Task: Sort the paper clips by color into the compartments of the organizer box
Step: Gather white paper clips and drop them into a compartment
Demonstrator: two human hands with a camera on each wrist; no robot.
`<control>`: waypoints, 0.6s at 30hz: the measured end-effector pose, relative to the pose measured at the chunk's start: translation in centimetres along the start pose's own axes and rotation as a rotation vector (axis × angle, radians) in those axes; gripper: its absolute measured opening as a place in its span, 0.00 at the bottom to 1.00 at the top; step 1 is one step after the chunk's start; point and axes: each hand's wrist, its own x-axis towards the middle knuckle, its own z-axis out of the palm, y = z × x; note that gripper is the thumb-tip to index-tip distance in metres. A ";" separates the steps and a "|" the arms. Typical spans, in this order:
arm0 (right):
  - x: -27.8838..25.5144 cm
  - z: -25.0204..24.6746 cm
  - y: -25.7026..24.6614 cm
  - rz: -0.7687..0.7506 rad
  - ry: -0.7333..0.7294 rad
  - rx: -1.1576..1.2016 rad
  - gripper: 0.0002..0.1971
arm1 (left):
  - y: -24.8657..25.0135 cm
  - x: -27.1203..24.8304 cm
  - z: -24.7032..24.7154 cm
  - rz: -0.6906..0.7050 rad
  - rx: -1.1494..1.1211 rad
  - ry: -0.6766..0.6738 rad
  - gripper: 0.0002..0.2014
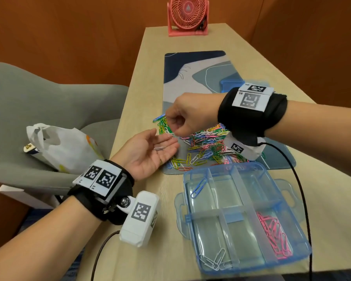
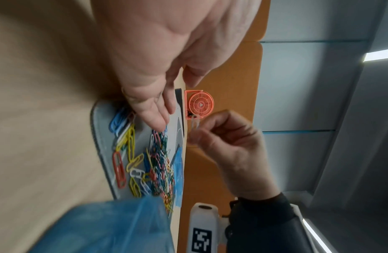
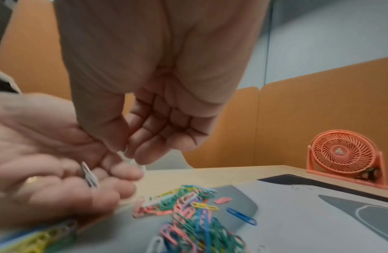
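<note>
Organizer box (image 1: pixel 292 185) holding pink, white, blue clips apart, left hand (image 1: pixel 148 151) flat, right hand (image 1: pixel 188 116) pinching white clip (image 3: pixel 128 158)

Your path from the clip pile (image 1: pixel 203 142) to the organizer box (image 1: pixel 241 216) is short: bare mat edge and a strip of table (image 1: pixel 150 199) between them. The left hand (image 1: pixel 148 153), palm up, blocks the pile's left side. The cable (image 1: pixel 298 179) crosses the box's right rim.
</note>
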 end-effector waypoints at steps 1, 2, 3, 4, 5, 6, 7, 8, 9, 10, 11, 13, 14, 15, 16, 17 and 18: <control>-0.1 -0.2 -0.2 -0.008 0.006 0.031 0.03 | -0.1 -0.1 0.2 -0.009 -0.022 -0.025 0.21; -0.3 -0.4 -0.3 -0.014 0.008 0.050 0.01 | -0.2 -0.1 0.4 -0.015 -0.048 -0.048 0.22; -0.4 -0.6 -0.3 -0.011 0.011 0.053 0.01 | -0.3 -0.1 0.5 -0.017 -0.073 -0.064 0.22; -0.6 -0.7 -0.2 -0.008 0.007 0.042 0.01 | -0.3 -0.2 0.6 -0.015 -0.090 -0.071 0.21; -0.8 -0.8 0.1 0.003 -0.010 0.021 0.01 | -0.3 -0.2 0.7 -0.010 -0.095 -0.068 0.21; -1.0 -0.7 0.3 0.017 -0.047 -0.012 0.01 | -0.2 -0.3 0.7 0.000 -0.086 -0.057 0.20; -1.2 -0.5 0.5 0.036 -0.102 -0.049 0.02 | -0.2 -0.3 0.7 0.009 -0.067 -0.043 0.19; -1.4 -0.1 0.7 0.054 -0.166 -0.081 0.04 | -0.2 -0.3 0.6 0.018 -0.043 -0.031 0.19; -1.6 0.4 0.9 0.072 -0.234 -0.103 0.05 | -0.1 -0.3 0.6 0.024 -0.023 -0.024 0.19; -1.7 0.9 0.9 0.084 -0.290 -0.116 0.04 | -0.1 -0.3 0.5 0.026 -0.007 -0.020 0.19; -1.8 1.4 0.9 0.087 -0.329 -0.131 0.03 | -0.1 -0.2 0.4 0.028 0.006 -0.015 0.18; -1.9 2.2 0.7 0.086 -0.366 -0.170 0.03 | -0.1 -0.2 0.3 0.030 0.028 -0.001 0.18; -1.8 2.5 0.7 0.082 -0.373 -0.190 0.04 | -0.1 -0.1 0.2 0.031 0.037 0.003 0.18; -1.8 2.7 0.6 0.077 -0.376 -0.205 0.03 | -0.1 -0.1 0.2 0.030 0.045 0.005 0.18; -1.8 2.8 0.6 0.070 -0.379 -0.220 0.02 | -0.2 -0.1 0.2 0.029 0.050 0.005 0.18; -1.8 2.9 0.5 0.062 -0.383 -0.236 0.02 | -0.2 -0.1 0.2 0.027 0.053 0.003 0.18; -1.8 3.0 0.5 0.058 -0.389 -0.251 0.03 | -0.3 -0.1 0.2 0.025 0.054 0.000 0.18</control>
